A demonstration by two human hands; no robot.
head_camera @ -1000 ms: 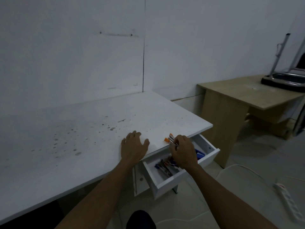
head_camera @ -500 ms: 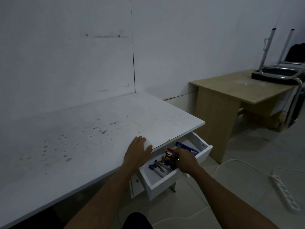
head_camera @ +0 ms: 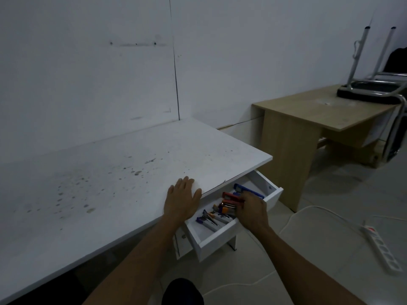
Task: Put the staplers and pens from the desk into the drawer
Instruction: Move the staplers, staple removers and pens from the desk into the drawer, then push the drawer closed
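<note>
Staplers and pens lie in the open white drawer (head_camera: 222, 235) under the right front edge of the white desk (head_camera: 110, 183). Left to right: the left hand (head_camera: 181, 200) rests flat, fingers together, on the desk edge; pens (head_camera: 211, 220) lie near the drawer front, long axes running front-left to back-right; a red stapler (head_camera: 231, 198) and a blue stapler (head_camera: 247, 190) lie further back. The right hand (head_camera: 252, 211) reaches into the drawer, fingers curled over the items; its grip cannot be told. One second ago it held pens above the desk edge. A wooden table (head_camera: 308, 115) and a power strip (head_camera: 378, 245) stand well apart, rightward.
</note>
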